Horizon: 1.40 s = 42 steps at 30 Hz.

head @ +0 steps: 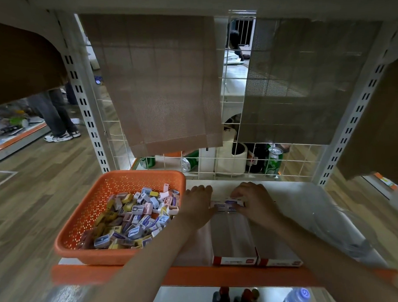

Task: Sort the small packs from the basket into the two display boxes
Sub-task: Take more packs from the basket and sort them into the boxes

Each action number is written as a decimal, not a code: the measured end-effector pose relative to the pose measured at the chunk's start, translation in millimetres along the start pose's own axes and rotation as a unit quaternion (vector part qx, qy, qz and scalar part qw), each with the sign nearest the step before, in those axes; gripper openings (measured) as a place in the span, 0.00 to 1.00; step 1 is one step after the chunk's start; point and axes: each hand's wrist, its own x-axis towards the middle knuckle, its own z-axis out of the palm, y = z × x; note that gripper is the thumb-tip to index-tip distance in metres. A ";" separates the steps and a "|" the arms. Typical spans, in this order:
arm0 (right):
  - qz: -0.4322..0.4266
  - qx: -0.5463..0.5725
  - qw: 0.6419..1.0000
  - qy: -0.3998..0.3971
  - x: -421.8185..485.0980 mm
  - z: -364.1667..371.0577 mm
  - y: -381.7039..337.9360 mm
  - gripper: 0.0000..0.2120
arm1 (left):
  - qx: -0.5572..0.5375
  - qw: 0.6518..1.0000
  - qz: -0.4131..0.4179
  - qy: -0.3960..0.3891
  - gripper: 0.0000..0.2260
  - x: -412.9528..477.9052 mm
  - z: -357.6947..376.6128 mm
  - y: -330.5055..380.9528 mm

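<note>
Lying at the far end of the left box (232,242), a row of purple packs (228,206) is pinched by the right hand (251,201); the left hand (198,205) is laid flat against it. More packs are heaped in the basket (83,222), set on the shelf (198,277) left of the boxes.

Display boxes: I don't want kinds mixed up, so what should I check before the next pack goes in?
1. Purple packs sit at the far end of the left display box: ok.
2. Hands free for the next pick: not ok; right hand grips those packs, left hand rests beside them.
3. Room left: ok; right display box looks bare where visible.
4. Basket stocked, beside the left hand: ok.
5. Placed packs all one kind: cannot tell, print too small.
</note>
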 end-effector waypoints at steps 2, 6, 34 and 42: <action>0.026 -0.036 0.999 -0.015 -2.7 -0.5 11.5 0.11 | 0.046 0.998 -0.018 -0.025 0.18 -0.5 4.3 2.5; 0.048 -0.070 0.996 -0.040 -7.4 8.9 19.7 0.11 | 0.077 0.993 -0.025 -0.089 0.16 -1.7 14.6 9.5; 0.039 -0.142 0.989 -0.019 0.5 31.2 8.7 0.15 | 0.111 0.986 0.005 -0.125 0.23 -10.2 10.5 7.4; -0.054 -0.048 0.995 0.070 27.8 25.6 -60.5 0.10 | 0.045 0.997 0.012 0.063 0.18 -28.8 -41.9 -42.0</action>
